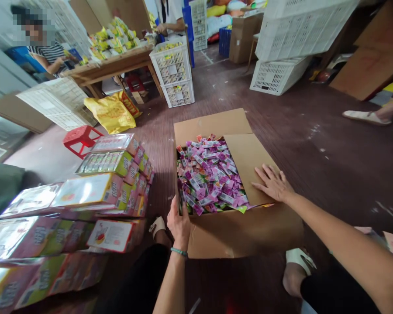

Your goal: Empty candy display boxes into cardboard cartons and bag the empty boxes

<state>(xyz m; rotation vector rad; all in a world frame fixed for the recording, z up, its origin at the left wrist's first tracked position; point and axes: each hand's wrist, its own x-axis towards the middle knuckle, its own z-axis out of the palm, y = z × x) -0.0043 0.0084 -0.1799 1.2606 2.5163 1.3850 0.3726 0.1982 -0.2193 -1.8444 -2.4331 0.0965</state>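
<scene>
A large cardboard box [242, 231] sits open on the floor in front of me, filled with many small purple, pink and green wrapped sweets [209, 174]. My left hand [179, 222] grips the box's near left corner, fingers curled over the rim. My right hand [273, 183] lies flat with fingers spread on the box's right flap [245, 161], which is folded inward over the sweets. The far flap stands up behind the sweets.
Stacks of pink and green retail cartons [94, 196] stand to my left. A red stool [80, 139], a yellow bag [111, 113], white crates [175, 74] and a wooden table [114, 65] lie beyond. Two people work at the back; another person's foot [367, 116] is at right.
</scene>
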